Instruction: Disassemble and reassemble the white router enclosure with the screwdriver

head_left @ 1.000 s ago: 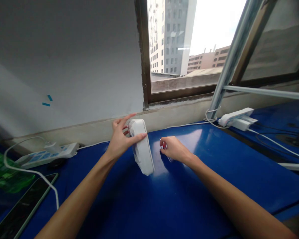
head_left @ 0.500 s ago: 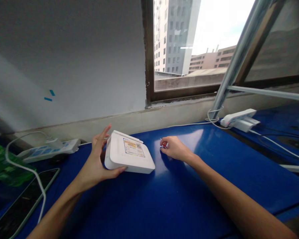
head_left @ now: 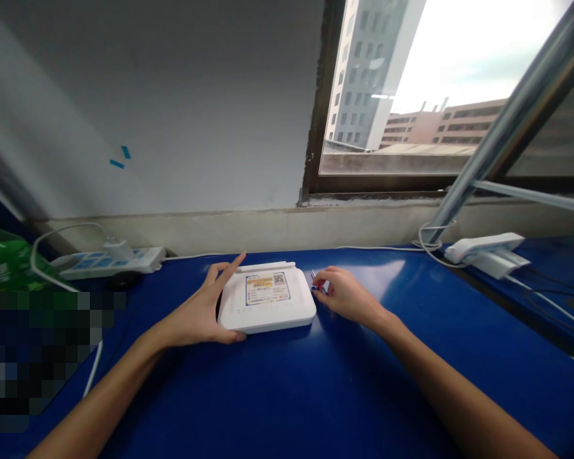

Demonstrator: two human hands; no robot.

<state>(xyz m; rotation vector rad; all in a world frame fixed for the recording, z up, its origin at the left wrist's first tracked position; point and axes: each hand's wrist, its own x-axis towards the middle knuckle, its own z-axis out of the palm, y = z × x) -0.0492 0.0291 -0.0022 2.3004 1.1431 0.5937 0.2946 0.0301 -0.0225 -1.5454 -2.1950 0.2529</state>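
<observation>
A white router-like box (head_left: 268, 319) with a printed label and a folded antenna along its back edge lies flat on the blue table (head_left: 287, 395). My left hand (head_left: 205, 306) grips its left side, with the thumb at the front edge and the fingers spread at the back. Just right of the box, my right hand (head_left: 342, 293) is closed in a pinch round a small red and blue item (head_left: 318, 287) with a thin metal tip. Most of that small item is hidden by the fingers.
A power strip (head_left: 148, 260) with a plug and white cable stands at the left, beside a green bag (head_left: 4, 261). At the right are a metal pole (head_left: 478, 150) wound with cable and another power strip (head_left: 488, 245). The wall and window close off the back.
The white box has gone from tilted in my left hand to lying flat on the table. The camera view has shifted left. My right hand still pinches the small item, now close beside the box.
</observation>
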